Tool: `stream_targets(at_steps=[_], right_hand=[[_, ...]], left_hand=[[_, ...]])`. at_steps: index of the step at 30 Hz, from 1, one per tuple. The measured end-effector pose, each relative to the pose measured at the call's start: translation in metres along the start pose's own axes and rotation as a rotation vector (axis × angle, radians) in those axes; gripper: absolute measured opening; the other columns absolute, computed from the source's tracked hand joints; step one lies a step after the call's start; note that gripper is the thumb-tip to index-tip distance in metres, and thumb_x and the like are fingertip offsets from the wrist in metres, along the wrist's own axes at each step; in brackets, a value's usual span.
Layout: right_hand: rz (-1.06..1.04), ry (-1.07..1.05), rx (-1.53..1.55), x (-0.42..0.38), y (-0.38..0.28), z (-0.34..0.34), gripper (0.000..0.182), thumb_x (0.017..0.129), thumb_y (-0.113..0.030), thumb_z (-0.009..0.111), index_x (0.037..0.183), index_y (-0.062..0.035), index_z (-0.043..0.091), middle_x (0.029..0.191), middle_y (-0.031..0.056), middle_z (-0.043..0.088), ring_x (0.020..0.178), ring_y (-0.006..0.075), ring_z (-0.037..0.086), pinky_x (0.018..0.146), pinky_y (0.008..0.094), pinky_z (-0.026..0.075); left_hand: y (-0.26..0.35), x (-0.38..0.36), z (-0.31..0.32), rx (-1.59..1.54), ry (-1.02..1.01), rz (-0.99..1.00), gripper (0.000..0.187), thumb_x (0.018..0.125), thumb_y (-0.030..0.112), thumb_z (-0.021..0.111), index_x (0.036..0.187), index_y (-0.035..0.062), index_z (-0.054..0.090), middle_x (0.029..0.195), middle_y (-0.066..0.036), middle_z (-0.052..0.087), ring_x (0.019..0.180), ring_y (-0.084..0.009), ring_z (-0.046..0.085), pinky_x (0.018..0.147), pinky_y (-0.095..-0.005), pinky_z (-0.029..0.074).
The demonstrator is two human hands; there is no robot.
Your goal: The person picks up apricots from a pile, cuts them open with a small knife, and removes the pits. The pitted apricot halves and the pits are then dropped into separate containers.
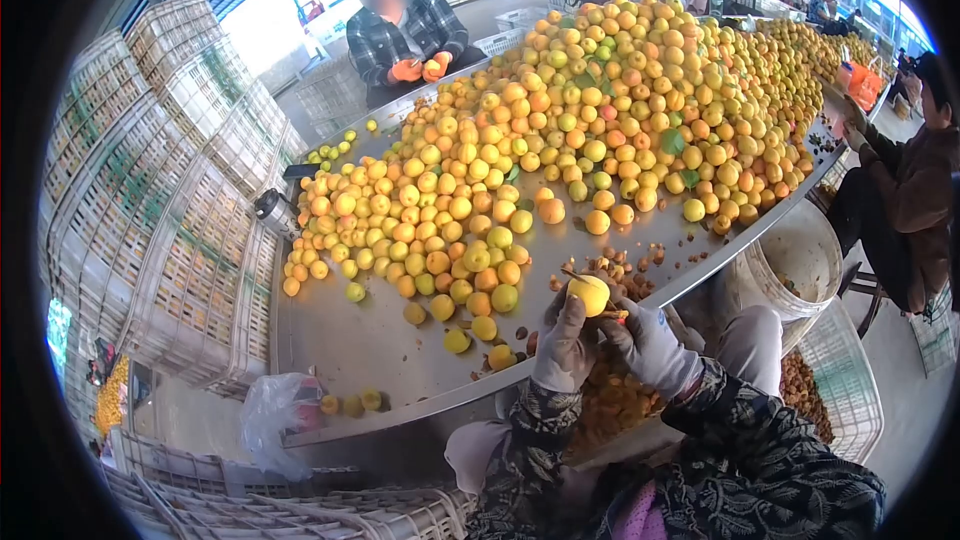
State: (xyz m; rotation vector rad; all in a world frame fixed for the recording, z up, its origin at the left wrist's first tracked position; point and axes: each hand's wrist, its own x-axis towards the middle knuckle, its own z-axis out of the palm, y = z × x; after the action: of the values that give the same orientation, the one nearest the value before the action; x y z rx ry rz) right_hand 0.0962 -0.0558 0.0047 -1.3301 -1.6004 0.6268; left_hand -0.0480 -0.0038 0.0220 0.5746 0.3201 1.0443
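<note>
Above the table's near edge, a yellow apricot (588, 295) sits between my two gloved hands. My left hand (562, 352) is closed around its lower left side. On the other side, my right hand (655, 348) is closed on a thin tool with a red part (614, 315), right against the fruit; its exact kind is too small to tell. Just beyond my hands, small brown pits and scraps (625, 270) lie on the metal table (370, 350). Below my hands, between my knees, is a mass of orange-brown apricot pieces (612, 400).
A large heap of apricots (600, 90) covers much of the table. A white bucket (795, 260) stands to the right, near a seated person (915, 180). Stacked crates (190, 210) rise at left. Across the table works a person in plaid (405, 40). A plastic bag (272, 420) hangs at the near-left corner.
</note>
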Motion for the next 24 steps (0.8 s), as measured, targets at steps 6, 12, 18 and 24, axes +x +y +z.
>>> stream_targets(at_steps=[6,12,18,24], right_hand=[[-0.045,-0.179,-0.411,0.003,-0.029,-0.026,0.037,0.097,-0.034,0.054,0.109,0.0004,0.056,0.076,0.0074,0.060,0.071,0.0173,0.058,0.067,0.0315,0.046],[0.001,-0.372,-0.169,-0.001,-0.006,-0.027,0.042,0.098,-0.039,0.051,0.111,0.0010,0.055,0.076,0.0077,0.061,0.070,0.0162,0.057,0.067,0.0299,0.047],[0.061,-0.194,0.382,-0.010,-0.010,-0.016,0.039,0.099,-0.036,0.050,0.102,0.0008,0.061,0.078,0.0052,0.063,0.072,0.0126,0.056,0.067,0.0276,0.047],[0.128,-0.309,0.211,-0.006,-0.010,-0.038,0.036,0.097,-0.032,0.052,0.108,0.0002,0.062,0.078,0.0043,0.061,0.072,0.0120,0.055,0.067,0.0284,0.047]], left_hand=[[0.025,0.000,-0.006,0.197,-0.121,0.036,0.038,0.086,0.021,0.070,0.115,0.0005,0.059,0.106,-0.007,0.062,0.097,-0.0152,0.060,0.087,-0.0290,0.050],[0.053,0.011,-0.019,0.854,-0.280,-0.177,0.037,0.076,0.005,0.078,0.110,0.0010,0.062,0.099,-0.003,0.060,0.091,-0.0105,0.059,0.082,-0.0263,0.051],[-0.010,-0.001,0.004,0.436,-0.046,0.337,0.044,0.084,0.015,0.072,0.122,0.0001,0.055,0.106,-0.006,0.062,0.097,-0.0147,0.060,0.090,-0.0278,0.047],[-0.005,-0.002,-0.003,0.178,-0.135,0.138,0.047,0.080,0.013,0.072,0.122,-0.0002,0.056,0.109,-0.007,0.063,0.098,-0.0169,0.061,0.089,-0.0303,0.048]])
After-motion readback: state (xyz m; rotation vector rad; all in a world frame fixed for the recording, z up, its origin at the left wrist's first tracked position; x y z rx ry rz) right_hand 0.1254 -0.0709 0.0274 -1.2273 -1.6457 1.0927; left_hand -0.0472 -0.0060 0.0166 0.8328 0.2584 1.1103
